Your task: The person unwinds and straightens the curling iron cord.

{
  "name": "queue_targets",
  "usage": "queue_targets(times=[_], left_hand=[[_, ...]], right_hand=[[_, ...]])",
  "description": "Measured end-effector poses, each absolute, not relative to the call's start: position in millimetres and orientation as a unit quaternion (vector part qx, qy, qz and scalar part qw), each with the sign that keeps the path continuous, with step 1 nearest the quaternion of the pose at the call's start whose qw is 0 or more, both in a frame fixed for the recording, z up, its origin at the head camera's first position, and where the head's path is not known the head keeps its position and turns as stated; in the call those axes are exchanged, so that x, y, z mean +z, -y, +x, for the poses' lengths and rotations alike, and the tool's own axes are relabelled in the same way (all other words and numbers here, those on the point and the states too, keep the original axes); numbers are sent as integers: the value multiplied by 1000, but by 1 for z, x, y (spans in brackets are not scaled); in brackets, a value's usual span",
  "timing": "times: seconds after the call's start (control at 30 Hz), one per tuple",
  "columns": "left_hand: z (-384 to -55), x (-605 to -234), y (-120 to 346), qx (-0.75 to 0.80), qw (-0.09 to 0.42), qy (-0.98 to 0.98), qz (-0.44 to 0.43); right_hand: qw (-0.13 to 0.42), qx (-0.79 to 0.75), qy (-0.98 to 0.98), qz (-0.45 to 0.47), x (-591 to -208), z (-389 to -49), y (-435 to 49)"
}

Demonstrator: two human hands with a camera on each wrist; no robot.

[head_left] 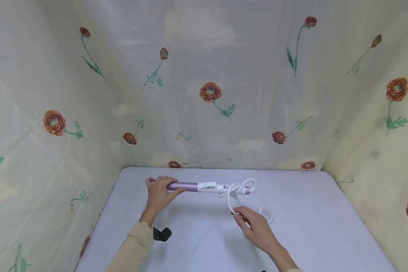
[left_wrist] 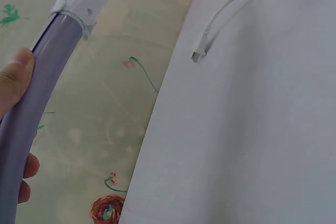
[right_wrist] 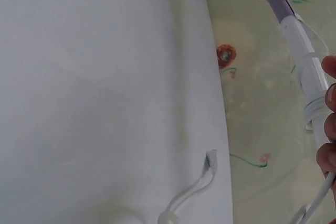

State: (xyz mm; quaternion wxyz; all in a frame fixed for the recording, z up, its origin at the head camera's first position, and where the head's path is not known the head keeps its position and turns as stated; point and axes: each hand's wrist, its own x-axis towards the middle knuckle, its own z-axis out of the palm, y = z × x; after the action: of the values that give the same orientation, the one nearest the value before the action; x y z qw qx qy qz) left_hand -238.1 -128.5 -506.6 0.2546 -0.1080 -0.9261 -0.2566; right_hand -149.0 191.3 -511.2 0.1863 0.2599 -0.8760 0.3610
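Observation:
My left hand (head_left: 160, 195) grips the purple barrel of a curling iron (head_left: 187, 187), thumb on the near side. The iron is held level above the table, its white handle pointing right. White cord (head_left: 235, 189) is wound in several turns around the handle. Lower and to the right, my right hand (head_left: 255, 227) pinches a length of this cord between thumb and fingers. In the left wrist view, the purple barrel (left_wrist: 39, 85) lies against the thumb, with other fingertips curled behind it. A small plug (left_wrist: 198, 56) on a white cord shows over the white table.
The white table (head_left: 197, 249) has rounded far corners. Pale cloth (head_left: 204, 139) printed with red flowers hangs behind it and on both sides. A loose cord loop (head_left: 270, 214) shows beside the right hand. A black object (head_left: 162, 234) sits at the left wrist.

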Motion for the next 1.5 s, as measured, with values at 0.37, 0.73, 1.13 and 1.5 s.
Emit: queue_targets(times=[0.37, 0.73, 1.13, 1.5], left_hand=[[-234, -519, 126, -276, 245, 924, -102], [-231, -522, 131, -286, 225, 922, -135], [-228, -526, 137, -330, 188, 912, -151], [-226, -533, 137, -410, 136, 895, -110]], right_hand=[[244, 302, 872, 297, -485, -173, -200], [217, 254, 895, 296, -447, -214, -230], [9, 393, 894, 215, -474, -241, -242], [19, 382, 891, 245, -523, -231, -235]])
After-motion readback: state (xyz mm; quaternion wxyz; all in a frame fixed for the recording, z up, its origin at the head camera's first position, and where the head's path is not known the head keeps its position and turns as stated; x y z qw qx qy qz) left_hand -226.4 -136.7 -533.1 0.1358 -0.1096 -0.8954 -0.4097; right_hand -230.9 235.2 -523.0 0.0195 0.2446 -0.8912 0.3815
